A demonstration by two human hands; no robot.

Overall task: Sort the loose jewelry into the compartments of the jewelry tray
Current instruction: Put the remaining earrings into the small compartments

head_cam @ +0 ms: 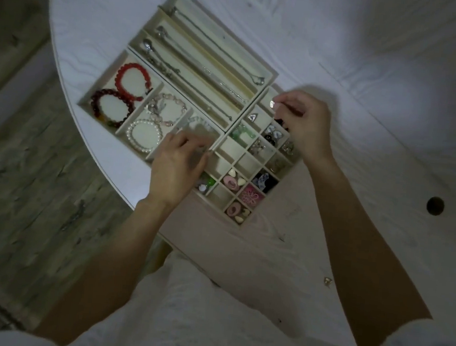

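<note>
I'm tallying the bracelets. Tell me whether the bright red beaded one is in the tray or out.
In. The red bracelet lies flat in the jewelry tray's far-left compartment, overlapping a darker red bracelet.

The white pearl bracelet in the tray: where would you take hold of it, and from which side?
Pinch the beads on the far-left arc of the white pearl bracelet, coming straight down from above. It lies flat as an open ring in its compartment of the tray, so the strand is exposed there. The left hand crowds its near-right side, and a pinkish bracelet touches its top edge.
</note>
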